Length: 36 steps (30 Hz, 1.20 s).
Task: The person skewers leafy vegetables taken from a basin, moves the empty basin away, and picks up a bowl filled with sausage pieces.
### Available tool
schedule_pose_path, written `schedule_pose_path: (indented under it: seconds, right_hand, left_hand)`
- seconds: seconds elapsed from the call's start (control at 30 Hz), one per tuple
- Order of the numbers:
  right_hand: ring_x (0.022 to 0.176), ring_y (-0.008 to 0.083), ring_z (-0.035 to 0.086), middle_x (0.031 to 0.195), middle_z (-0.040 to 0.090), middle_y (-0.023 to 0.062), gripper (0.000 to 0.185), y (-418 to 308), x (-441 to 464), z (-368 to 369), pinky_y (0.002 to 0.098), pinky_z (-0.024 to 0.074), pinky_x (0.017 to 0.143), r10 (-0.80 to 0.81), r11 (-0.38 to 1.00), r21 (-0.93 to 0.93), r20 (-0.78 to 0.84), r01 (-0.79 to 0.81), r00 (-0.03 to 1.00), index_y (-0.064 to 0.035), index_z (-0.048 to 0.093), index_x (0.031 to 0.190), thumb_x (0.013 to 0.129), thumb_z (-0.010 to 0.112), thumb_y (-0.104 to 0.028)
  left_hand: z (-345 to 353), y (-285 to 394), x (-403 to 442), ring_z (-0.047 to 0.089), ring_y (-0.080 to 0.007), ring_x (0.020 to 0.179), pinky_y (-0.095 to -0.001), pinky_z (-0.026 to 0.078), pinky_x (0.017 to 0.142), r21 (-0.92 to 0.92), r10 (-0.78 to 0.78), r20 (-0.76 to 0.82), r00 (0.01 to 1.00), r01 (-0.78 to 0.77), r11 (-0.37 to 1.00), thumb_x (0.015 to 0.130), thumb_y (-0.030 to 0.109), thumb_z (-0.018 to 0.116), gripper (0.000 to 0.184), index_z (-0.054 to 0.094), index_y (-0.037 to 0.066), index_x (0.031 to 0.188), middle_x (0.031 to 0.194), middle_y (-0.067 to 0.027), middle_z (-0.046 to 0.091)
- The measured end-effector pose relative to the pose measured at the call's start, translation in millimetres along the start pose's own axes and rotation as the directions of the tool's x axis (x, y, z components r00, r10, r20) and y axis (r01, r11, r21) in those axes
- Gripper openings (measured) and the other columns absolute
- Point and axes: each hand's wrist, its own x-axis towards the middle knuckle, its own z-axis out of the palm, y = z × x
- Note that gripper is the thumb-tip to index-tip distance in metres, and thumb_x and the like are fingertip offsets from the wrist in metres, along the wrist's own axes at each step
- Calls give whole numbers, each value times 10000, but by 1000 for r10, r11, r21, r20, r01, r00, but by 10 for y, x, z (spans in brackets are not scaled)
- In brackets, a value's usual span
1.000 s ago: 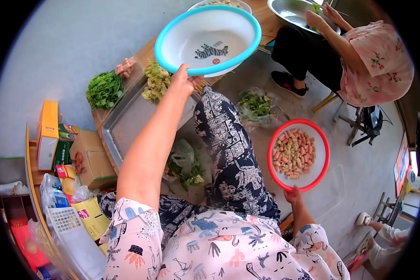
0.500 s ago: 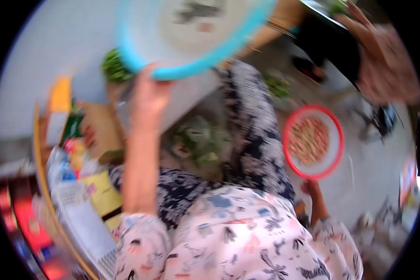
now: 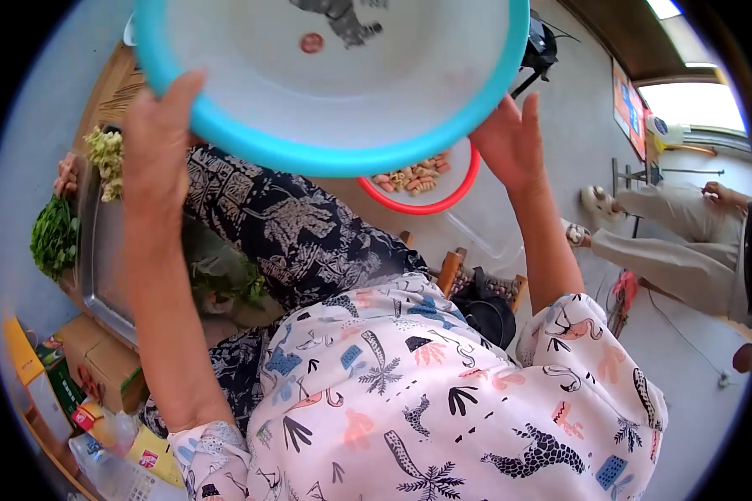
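A large white basin (image 3: 309,100) with a turquoise rim is held up before me, tilted, with a dark printed picture and a red round mark on its inside. My left hand (image 3: 154,154) grips its left edge, thumb on the rim. On the opposite side my right hand (image 3: 514,150) holds the edge, its thumb raised and its other fingers partly hidden behind the rim. Below and partly covered by this basin is a red-rimmed basin (image 3: 422,206), containing short pinkish and tan pieces (image 3: 414,177) whose kind I cannot make out.
To the left lie leafy greens (image 3: 54,238), pale green florets (image 3: 106,159) and a metal tray (image 3: 100,280). Cardboard boxes (image 3: 104,359) stand lower left. A black bag (image 3: 483,313) rests on a wooden seat (image 3: 449,271). At right, a person in light trousers (image 3: 685,259) is present.
My view has swung right. My right hand has left the red-rimmed basin's edge and now grips the turquoise-rimmed basin, which my left hand still holds. A person at right has come into view.
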Motion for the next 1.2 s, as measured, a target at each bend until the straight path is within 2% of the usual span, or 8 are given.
schedule_pose_path:
  seconds: [0.13,0.4,0.63,0.9,1.0,1.03,1.1,1.2]
  right_hand:
    - [1129,225,507,1251,532,69,528,201,-436,-499,410,412,923,260,931,-127,-426,-342,867,-82,433,1293,877,581,-373]
    - [904,251,590,966,603,86,212,716,-1345,-1972,400,499,848,115,977,191,-846,96,521,-47,529,984,784,585,-90]
    - [632,282,612,774,625,150,200,1057,-1988,-3087,372,566,609,224,915,235,-972,328,70,-3,529,879,809,521,-190]
    - [750,315,628,863,632,222,420,1340,-2116,-3298,369,559,629,263,923,283,-959,262,108,60,535,1006,855,391,-305]
    - [756,297,622,864,639,172,401,1694,-2572,-4280,375,538,622,259,714,658,-566,240,782,15,559,962,866,391,-336]
    - [528,207,482,677,513,76,242,1493,-2086,-3519,301,433,455,309,861,384,-915,332,258,-73,540,900,821,450,-283]
    - [793,276,612,897,625,157,452,1510,-1988,-3485,344,510,608,234,930,329,-874,165,425,-14,540,1092,873,425,-393]
    - [943,303,618,1067,617,177,576,1443,-1712,-3136,377,531,756,475,854,504,-857,132,199,4,497,1176,909,382,-494]
  left_hand:
    - [772,-38,-3,585,-115,631,-278,481,582,381,-50,97,994,9,924,833,226,610,243,615,-11,885,698,-62,627]
    - [865,-22,-254,614,-114,912,-238,491,740,144,129,393,911,-199,969,913,174,533,431,473,0,1303,1214,-133,569]
    - [-60,-143,-565,629,-136,884,-254,497,759,196,-18,50,999,7,981,944,137,487,308,561,-2,1208,1113,-105,624]
    - [-564,-234,-965,630,-140,834,-260,501,734,153,-7,-256,967,48,987,948,127,484,283,572,-8,1180,1075,-107,631]
    - [-791,-247,-1140,635,-148,798,-262,509,721,170,4,-406,914,72,983,942,141,493,259,593,0,1133,1040,-109,637]
    - [-843,-271,-1201,635,-148,793,-261,511,715,132,-9,-431,903,73,989,938,153,505,251,600,5,1116,1028,-109,639]
    - [-1070,-458,-1420,637,-143,767,-246,506,696,-45,-93,-463,881,82,996,927,155,525,252,601,-5,1107,989,-104,647]
    - [-1204,-692,-1635,640,-142,773,-252,508,697,-74,-165,-506,847,148,986,944,147,493,257,581,-16,1121,1008,-100,643]
